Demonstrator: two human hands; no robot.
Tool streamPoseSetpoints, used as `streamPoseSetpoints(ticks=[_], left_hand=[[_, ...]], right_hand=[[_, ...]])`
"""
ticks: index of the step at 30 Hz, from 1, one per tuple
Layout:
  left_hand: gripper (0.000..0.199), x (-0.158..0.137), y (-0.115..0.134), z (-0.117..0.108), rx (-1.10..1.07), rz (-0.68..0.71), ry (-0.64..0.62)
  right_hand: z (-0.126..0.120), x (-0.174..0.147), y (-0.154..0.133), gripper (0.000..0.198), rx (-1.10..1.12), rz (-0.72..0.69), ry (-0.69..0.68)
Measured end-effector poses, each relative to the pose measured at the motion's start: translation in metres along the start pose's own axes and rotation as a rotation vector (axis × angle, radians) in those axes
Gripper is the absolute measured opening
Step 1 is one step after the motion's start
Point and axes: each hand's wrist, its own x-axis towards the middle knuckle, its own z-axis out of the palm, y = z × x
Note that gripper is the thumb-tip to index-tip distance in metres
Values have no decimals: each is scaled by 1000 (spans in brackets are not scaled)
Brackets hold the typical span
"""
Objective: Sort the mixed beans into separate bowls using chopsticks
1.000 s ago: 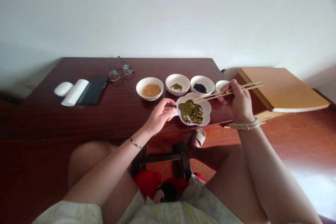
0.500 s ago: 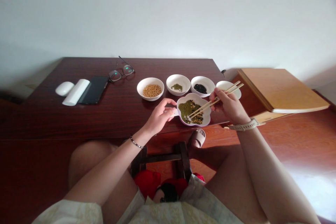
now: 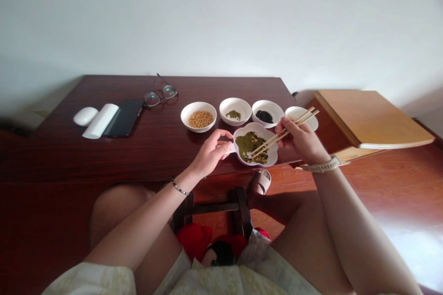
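My left hand point(image 3: 212, 152) is closed on the short handle of a white flower-shaped dish point(image 3: 273, 153) near the table's front edge. Green, yellowish and dark beans point(image 3: 246, 144) lie mixed in that dish. A pair of wooden chopsticks point(image 3: 300, 120) is gripped in my right hand point(image 3: 300, 138), their tips down among the beans. Whether a bean sits between the tips is too small to tell. Behind the dish stand three white bowls: one with tan soybeans point(image 3: 200, 119), one with a few green beans point(image 3: 233, 115), one with black beans point(image 3: 263, 116).
Another white bowl point(image 3: 313, 123) stands at the right, partly behind my right hand. Eyeglasses point(image 3: 161, 96), a dark phone point(image 3: 124, 119), a white cylinder point(image 3: 101, 121) and a rounded white case point(image 3: 85, 116) lie to the left on the dark table point(image 3: 166, 156). A wooden cabinet point(image 3: 377, 117) adjoins at right.
The chopstick tips have shifted slightly to the right within the beans, and my right hand has moved a little. My left hand and the dish stay in place.
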Motion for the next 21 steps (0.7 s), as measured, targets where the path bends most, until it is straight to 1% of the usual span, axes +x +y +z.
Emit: streamPoseSetpoints(ticks=[6, 21], left_hand=[[24, 0, 1, 0, 15, -9, 3], [22, -1, 6, 3, 27, -13, 19]], right_hand=[[-1, 0, 2, 51, 16, 55, -33], [1, -2, 0, 53, -30, 57, -44]])
